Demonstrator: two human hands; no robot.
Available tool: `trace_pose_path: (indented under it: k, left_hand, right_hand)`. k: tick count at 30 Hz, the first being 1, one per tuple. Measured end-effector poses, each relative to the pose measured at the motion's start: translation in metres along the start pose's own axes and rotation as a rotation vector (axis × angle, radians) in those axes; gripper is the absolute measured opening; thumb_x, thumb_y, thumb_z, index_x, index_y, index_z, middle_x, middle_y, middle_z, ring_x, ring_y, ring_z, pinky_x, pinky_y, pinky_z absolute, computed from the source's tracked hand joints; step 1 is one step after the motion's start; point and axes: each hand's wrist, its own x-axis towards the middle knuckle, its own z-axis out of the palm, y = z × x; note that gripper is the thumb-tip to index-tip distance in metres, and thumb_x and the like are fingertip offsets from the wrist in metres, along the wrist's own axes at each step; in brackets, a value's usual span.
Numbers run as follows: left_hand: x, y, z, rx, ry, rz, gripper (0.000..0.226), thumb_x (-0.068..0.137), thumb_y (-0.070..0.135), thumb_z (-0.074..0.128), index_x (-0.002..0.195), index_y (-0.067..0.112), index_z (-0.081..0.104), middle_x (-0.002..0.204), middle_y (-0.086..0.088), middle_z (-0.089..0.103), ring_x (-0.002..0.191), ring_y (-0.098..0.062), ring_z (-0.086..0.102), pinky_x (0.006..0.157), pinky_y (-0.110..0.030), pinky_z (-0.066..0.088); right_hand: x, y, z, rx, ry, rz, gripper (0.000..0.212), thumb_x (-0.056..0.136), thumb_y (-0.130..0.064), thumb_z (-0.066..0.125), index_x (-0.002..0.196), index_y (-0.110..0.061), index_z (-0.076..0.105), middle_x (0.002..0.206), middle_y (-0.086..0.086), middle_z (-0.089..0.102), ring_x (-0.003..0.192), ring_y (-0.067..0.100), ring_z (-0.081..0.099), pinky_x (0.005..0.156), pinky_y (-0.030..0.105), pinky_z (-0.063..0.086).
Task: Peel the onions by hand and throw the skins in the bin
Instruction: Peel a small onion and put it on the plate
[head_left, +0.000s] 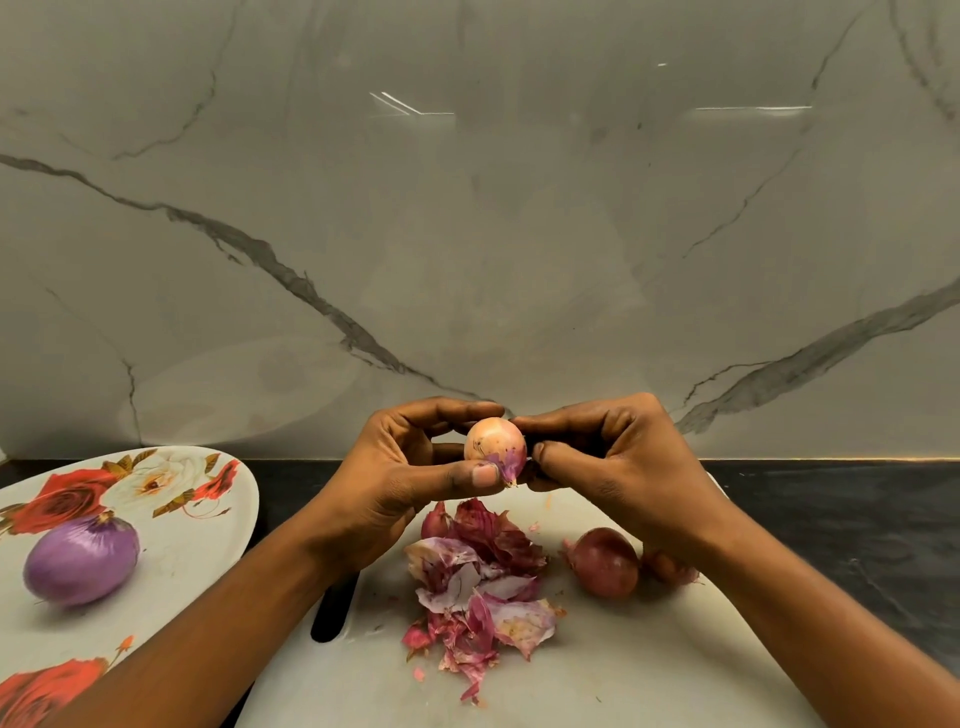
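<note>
Both hands hold a small onion (493, 439) in mid-air, just above the far edge of a white cutting board (597, 670). Its upper part is pale tan. A purple skin flap (506, 462) hangs at its 5 o'clock.

L hand (400, 478), forearm from 7 o'clock: fingers (447, 408) curled over the small onion's top-left. The thumb (478, 474) is pressed in below, pinching the flap's base against the bulb.

R hand (613, 457), forearm from 4 o'clock: fingers (561, 423) curled, index laid along the small onion's 1-2 o'clock side. Thumb tip sits at its 3 o'clock, right by the flap's edge. The other R fingers are tucked behind; can't tell if they touch.

On the board, at 6 o'clock of the small onion, lies a loose skin pile (483, 582) of red, pink & whitish scraps, some curled. At 3 o'clock of the pile an unpeeled red onion (605, 561) lies just beside the R wrist. Another reddish onion (670, 569) sits at its 3 o'clock, mostly hidden by the R forearm. A dark handle slot (335, 608) near the board's L edge is partly under the L forearm.

At 9 o'clock of the board is a floral tray (197, 551) w/ red & white roses. A peeled purple onion (80, 558) rests on it, well apart from the hands. Tray & board both sit on a dark desk (857, 509). Behind, at 12 o'clock, stands a glossy grey marble wall (467, 208) w/ dark veins.
</note>
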Motion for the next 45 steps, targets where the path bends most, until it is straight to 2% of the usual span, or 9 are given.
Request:
trace_pose_path:
  k: [7, 12, 16, 19, 24, 30, 34, 41, 45]
  left_hand:
    - [0.003, -0.0008, -0.0053, -0.018, 0.047, -0.005, 0.053, 0.059, 0.016, 0.092, 0.11, 0.025, 0.08, 0.122, -0.006, 0.074, 0.11, -0.037, 0.074, 0.085, -0.037, 0.063]
    - [0.0035, 0.0001, -0.0061, 0.019, 0.045, -0.018, 0.068, 0.049, 0.034, 0.104, 0.112, 0.027, 0.081, 0.12, -0.006, 0.076, 0.11, -0.034, 0.074, 0.086, -0.038, 0.064]
    - [0.0029, -0.0002, -0.0045, 0.083, 0.066, -0.003, 0.057, 0.065, 0.011, 0.091, 0.119, 0.02, 0.075, 0.116, -0.005, 0.078, 0.107, -0.03, 0.076, 0.082, -0.034, 0.064]
    - [0.0024, -0.0012, -0.0046, 0.148, 0.061, 0.012, 0.055, 0.066, 0.01, 0.086, 0.119, 0.013, 0.073, 0.113, -0.006, 0.079, 0.104, -0.027, 0.077, 0.08, -0.032, 0.064]
    - [0.0016, -0.0048, -0.0054, 0.187, 0.027, 0.026, 0.049, 0.068, 0.01, 0.086, 0.116, 0.014, 0.077, 0.111, -0.007, 0.08, 0.103, -0.029, 0.078, 0.083, -0.035, 0.065]
    - [0.0006, -0.0067, -0.0032, 0.185, 0.015, 0.112, 0.043, 0.075, 0.009, 0.083, 0.117, 0.012, 0.078, 0.105, -0.006, 0.078, 0.102, -0.026, 0.076, 0.083, -0.031, 0.063]
    - [0.0007, -0.0075, -0.0039, 0.175, 0.006, 0.146, 0.042, 0.077, 0.008, 0.082, 0.119, 0.012, 0.079, 0.101, -0.004, 0.075, 0.098, -0.021, 0.073, 0.084, -0.03, 0.061]
    - [0.0009, -0.0087, -0.0066, 0.127, -0.015, 0.155, 0.042, 0.078, 0.009, 0.082, 0.119, 0.013, 0.079, 0.101, -0.004, 0.074, 0.1, -0.02, 0.071, 0.085, -0.03, 0.06]
    - [0.0009, -0.0081, -0.0078, 0.076, -0.038, 0.145, 0.047, 0.077, 0.028, 0.089, 0.121, 0.015, 0.079, 0.109, -0.009, 0.074, 0.109, -0.029, 0.071, 0.09, -0.033, 0.06]
  right_hand:
    - [0.0037, 0.0016, -0.0045, 0.086, 0.07, 0.027, 0.018, 0.096, -0.003, 0.071, 0.11, -0.009, 0.08, 0.092, 0.005, 0.082, 0.082, 0.022, 0.081, 0.074, 0.028, 0.065]
    - [0.0034, 0.0005, -0.0058, 0.077, 0.076, 0.006, 0.02, 0.091, -0.015, 0.076, 0.11, -0.01, 0.08, 0.092, 0.003, 0.082, 0.082, 0.022, 0.08, 0.072, 0.029, 0.065]
    - [0.0021, 0.0003, -0.0048, 0.037, 0.002, 0.03, 0.045, 0.082, -0.033, 0.078, 0.123, -0.016, 0.076, 0.104, -0.001, 0.082, 0.088, 0.019, 0.08, 0.074, 0.03, 0.065]
    - [0.0009, 0.0006, -0.0052, 0.019, -0.05, 0.028, 0.053, 0.08, -0.037, 0.078, 0.129, -0.018, 0.073, 0.112, -0.002, 0.08, 0.093, 0.019, 0.08, 0.079, 0.034, 0.066]
    - [0.0011, 0.0007, -0.002, 0.017, -0.08, 0.102, 0.058, 0.078, -0.041, 0.08, 0.132, -0.02, 0.072, 0.108, -0.002, 0.081, 0.091, 0.019, 0.08, 0.081, 0.038, 0.066]
    - [0.0034, -0.0026, 0.0001, 0.184, -0.15, 0.211, 0.031, 0.087, -0.032, 0.074, 0.114, -0.018, 0.08, 0.098, 0.006, 0.082, 0.092, 0.023, 0.08, 0.082, 0.033, 0.066]
    - [0.0022, -0.0029, 0.0016, 0.201, -0.136, 0.189, 0.032, 0.088, -0.03, 0.074, 0.117, -0.017, 0.079, 0.101, 0.006, 0.082, 0.095, 0.025, 0.08, 0.087, 0.039, 0.065]
    - [-0.0003, -0.004, 0.0024, 0.222, -0.12, 0.177, 0.029, 0.091, -0.027, 0.071, 0.117, -0.015, 0.079, 0.1, 0.006, 0.082, 0.093, 0.026, 0.08, 0.085, 0.037, 0.066]
    - [-0.0004, -0.0039, 0.0017, 0.217, -0.099, 0.165, 0.03, 0.093, -0.028, 0.068, 0.114, -0.011, 0.08, 0.098, 0.009, 0.082, 0.092, 0.028, 0.08, 0.083, 0.038, 0.066]
